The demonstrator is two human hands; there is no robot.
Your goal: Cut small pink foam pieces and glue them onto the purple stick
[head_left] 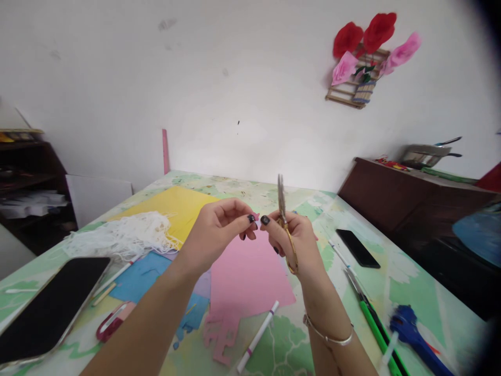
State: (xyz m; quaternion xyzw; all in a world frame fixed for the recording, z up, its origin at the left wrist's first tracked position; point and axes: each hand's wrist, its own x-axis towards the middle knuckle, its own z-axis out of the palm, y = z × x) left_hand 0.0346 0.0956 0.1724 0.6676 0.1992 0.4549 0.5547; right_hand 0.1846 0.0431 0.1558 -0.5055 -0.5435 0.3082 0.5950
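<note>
1. Two hands meet just right of centre in the frame, above the counter (282, 339).
2. One pink piece (256, 216), small, is pinched in the left hand (219, 230), its thumb and forefinger together on it.
3. One pair of scissors (282, 201), blades up, is held in the curled fingers of the right hand (295, 240); whether its thumb tip also touches the pink piece, I cannot tell.
4. One pink sheet (250, 274) lies below the hands, with one cut-up pink scrap (223, 334) at its lower edge and one white marker (257, 337) beside them at bottom centre.
5. One yellow sheet (176, 201) and one heap of white strands (125, 235) lie left of centre, with blue paper (135, 279) below.
6. Two phones lie flat: a large phone (52, 308) at lower left, a smaller phone (357, 248) right of centre.
7. One green-handled tool (373, 321) and one blue tool (415, 334) lie at lower right.
8. Four paper flowers (379, 32), two red and two pink, hang at upper right.
</note>
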